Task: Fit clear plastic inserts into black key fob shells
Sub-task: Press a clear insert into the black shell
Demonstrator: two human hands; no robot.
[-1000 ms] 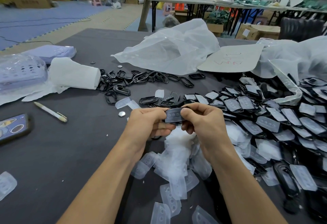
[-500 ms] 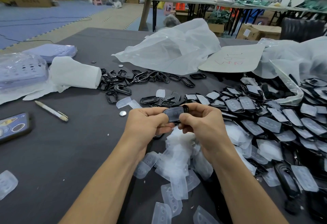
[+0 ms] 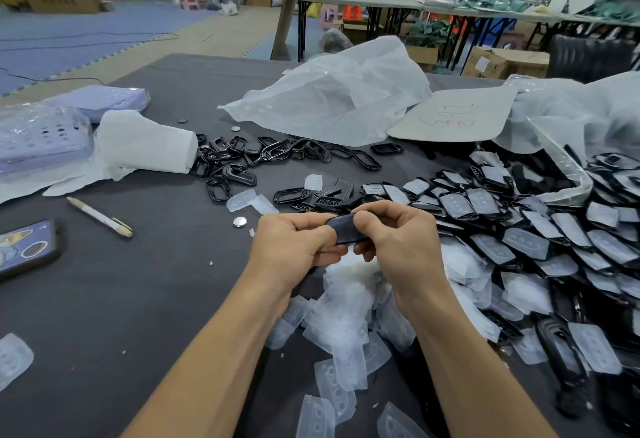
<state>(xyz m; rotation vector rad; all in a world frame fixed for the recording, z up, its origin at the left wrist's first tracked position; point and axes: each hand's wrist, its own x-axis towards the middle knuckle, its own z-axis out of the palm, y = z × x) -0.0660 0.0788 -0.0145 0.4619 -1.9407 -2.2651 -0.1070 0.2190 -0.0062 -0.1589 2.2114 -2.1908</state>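
The black shell (image 3: 346, 229) sits right between the left grip (image 3: 294, 247) and the right grip (image 3: 398, 243), up off the dark counter (image 3: 138, 299) and just above the heap of clear inserts (image 3: 346, 299). A big pile of filled shells (image 3: 519, 240) lies to the right, and empty black frames (image 3: 277, 152) lie farther back.

One second ago the shell lay flat and showed its pale clear face. Now it is turned and looks almost all black. Both grips have stayed in nearly the same spot.

Each grip is curled tight and pinches one end of the shell between thumb and fingers. The other fingers are tucked under, and I cannot tell what they touch
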